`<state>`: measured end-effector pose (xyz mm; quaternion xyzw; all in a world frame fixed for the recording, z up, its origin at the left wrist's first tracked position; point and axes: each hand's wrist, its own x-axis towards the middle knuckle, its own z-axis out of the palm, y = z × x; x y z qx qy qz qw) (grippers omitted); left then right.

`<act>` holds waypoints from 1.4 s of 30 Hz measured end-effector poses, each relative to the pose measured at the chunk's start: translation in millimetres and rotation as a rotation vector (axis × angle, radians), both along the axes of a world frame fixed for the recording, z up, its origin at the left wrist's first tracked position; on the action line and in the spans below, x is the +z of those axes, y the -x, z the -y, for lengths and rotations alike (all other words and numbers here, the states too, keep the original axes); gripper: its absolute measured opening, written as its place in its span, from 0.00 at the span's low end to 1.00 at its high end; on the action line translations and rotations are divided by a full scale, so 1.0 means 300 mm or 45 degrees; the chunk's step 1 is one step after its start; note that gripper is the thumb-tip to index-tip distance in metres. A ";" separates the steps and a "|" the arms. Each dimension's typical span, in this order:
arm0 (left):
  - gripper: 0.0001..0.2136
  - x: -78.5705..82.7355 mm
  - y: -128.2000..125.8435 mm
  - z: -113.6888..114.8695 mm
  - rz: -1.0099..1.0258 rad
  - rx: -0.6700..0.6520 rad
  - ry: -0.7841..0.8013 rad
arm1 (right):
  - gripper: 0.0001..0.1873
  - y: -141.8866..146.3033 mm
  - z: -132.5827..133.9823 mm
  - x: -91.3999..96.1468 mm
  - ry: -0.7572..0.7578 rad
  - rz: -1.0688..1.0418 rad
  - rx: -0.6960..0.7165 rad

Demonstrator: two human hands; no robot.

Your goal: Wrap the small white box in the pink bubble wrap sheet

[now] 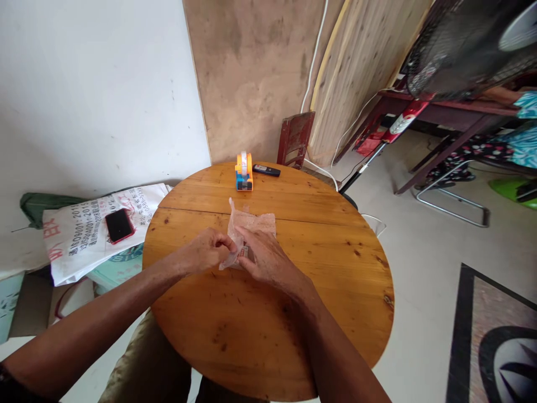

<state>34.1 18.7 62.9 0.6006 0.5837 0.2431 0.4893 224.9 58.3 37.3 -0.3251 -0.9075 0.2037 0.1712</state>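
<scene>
A piece of clear bubble wrap [265,223] lies on the round wooden table [251,336], one edge standing up on its left side. My left hand [207,251] is closed, pinching that raised left edge between thumb and fingers. My right hand [268,257] rests over the wrap, with its thumb and bent fingers holding it against the tabletop. Between the two hands a small pale item with reddish marks [243,252] shows; its kind cannot be made out. Part of the wrap is hidden under my right hand.
Toward the table's far edge stand an orange-and-blue tape dispenser [244,172] and a black remote control [267,170]. Left of the table, a phone [119,225] lies on a white printed sack [142,204]. A standing fan [453,50] and a seated person [524,140] are at right.
</scene>
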 end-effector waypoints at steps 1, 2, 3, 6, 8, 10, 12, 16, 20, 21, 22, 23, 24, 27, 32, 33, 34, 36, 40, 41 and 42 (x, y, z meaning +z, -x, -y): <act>0.09 -0.005 -0.002 0.003 -0.070 -0.050 -0.077 | 0.33 -0.002 -0.002 0.000 0.013 -0.004 0.000; 0.08 -0.014 -0.006 0.007 -0.152 -0.076 -0.171 | 0.33 -0.004 -0.004 -0.001 0.026 -0.006 0.001; 0.08 -0.024 -0.011 0.010 -0.237 -0.079 -0.282 | 0.33 -0.007 -0.006 0.000 0.038 -0.006 0.005; 0.06 -0.067 -0.026 0.021 -0.403 -0.048 -0.688 | 0.35 -0.019 -0.014 0.004 0.084 -0.005 0.015; 0.05 -0.097 -0.030 0.027 -0.421 -0.043 -0.912 | 0.35 -0.030 -0.019 0.009 0.125 -0.019 0.029; 0.05 -0.121 -0.029 0.031 -0.433 -0.033 -1.047 | 0.34 -0.041 -0.025 0.014 0.169 -0.051 0.041; 0.05 -0.137 -0.028 0.033 -0.434 -0.042 -1.111 | 0.33 -0.053 -0.034 0.017 0.171 -0.101 0.019; 0.07 -0.146 -0.032 0.039 -0.422 -0.093 -1.119 | 0.25 -0.082 -0.054 0.027 0.062 -0.134 -0.161; 0.07 -0.141 -0.041 0.045 -0.432 -0.110 -1.109 | 0.12 -0.114 -0.065 0.068 0.050 0.094 -0.438; 0.07 -0.140 -0.043 0.046 -0.437 -0.113 -1.105 | 0.08 -0.121 -0.065 0.082 0.066 0.165 -0.486; 0.07 -0.139 -0.045 0.047 -0.444 -0.117 -1.105 | 0.06 -0.127 -0.065 0.096 0.090 0.230 -0.520; 0.08 -0.139 -0.047 0.047 -0.454 -0.122 -1.112 | 0.05 -0.131 -0.065 0.110 0.121 0.290 -0.541; 0.08 -0.140 -0.048 0.046 -0.465 -0.130 -1.126 | 0.06 -0.135 -0.062 0.121 0.157 0.341 -0.554; 0.08 -0.147 -0.048 0.042 -0.512 -0.140 -1.187 | 0.13 -0.144 -0.045 0.141 0.244 0.438 -0.587; 0.08 -0.160 -0.038 0.036 -0.571 -0.111 -1.261 | 0.28 -0.164 0.024 0.111 0.327 0.529 -0.654; 0.08 -0.162 -0.036 0.035 -0.564 -0.114 -1.258 | 0.28 -0.164 0.038 0.098 0.339 0.518 -0.698; 0.08 -0.162 -0.035 0.034 -0.551 -0.113 -1.256 | 0.28 -0.162 0.050 0.083 0.350 0.489 -0.747; 0.08 -0.164 -0.032 0.033 -0.523 -0.114 -1.253 | 0.27 -0.147 0.067 0.054 0.369 0.399 -0.843; 0.09 -0.164 -0.032 0.032 -0.490 -0.130 -1.234 | 0.21 -0.096 0.073 0.008 0.388 0.270 -0.951; 0.09 -0.163 -0.032 0.032 -0.486 -0.135 -1.231 | 0.18 -0.086 0.073 -0.001 0.385 0.231 -0.963; 0.09 -0.162 -0.033 0.032 -0.483 -0.147 -1.227 | 0.16 -0.079 0.074 -0.009 0.381 0.183 -0.965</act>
